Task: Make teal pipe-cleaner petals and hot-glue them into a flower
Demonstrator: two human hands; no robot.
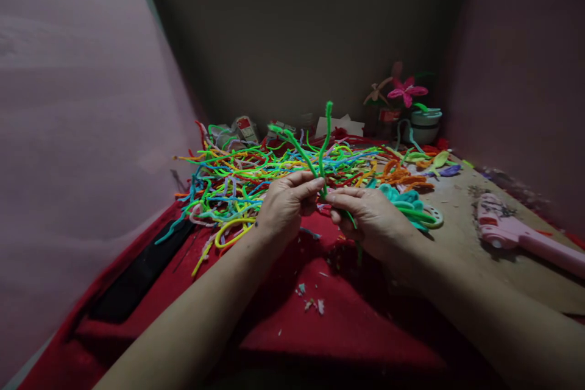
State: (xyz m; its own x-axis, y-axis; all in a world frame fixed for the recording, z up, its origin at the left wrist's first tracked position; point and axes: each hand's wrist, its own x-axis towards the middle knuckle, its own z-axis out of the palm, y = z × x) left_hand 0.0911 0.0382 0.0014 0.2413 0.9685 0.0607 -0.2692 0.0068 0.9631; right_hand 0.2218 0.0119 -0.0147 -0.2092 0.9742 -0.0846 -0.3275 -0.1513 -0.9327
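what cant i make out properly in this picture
All in the head view:
- Green stems: the gripped parts, covered by the left hand and right hand.
- Pink tool: far end, cut off by the right edge.
- Strand pile: lower layers, under the top strands.
- Red-and-white pack: print too small.

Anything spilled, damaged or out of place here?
Yes: small pale scraps lie scattered on the red cloth in the foreground, like spilled trimmings. Dark, stringy matter lies untidily on the pink plastic gun-shaped tool at right.
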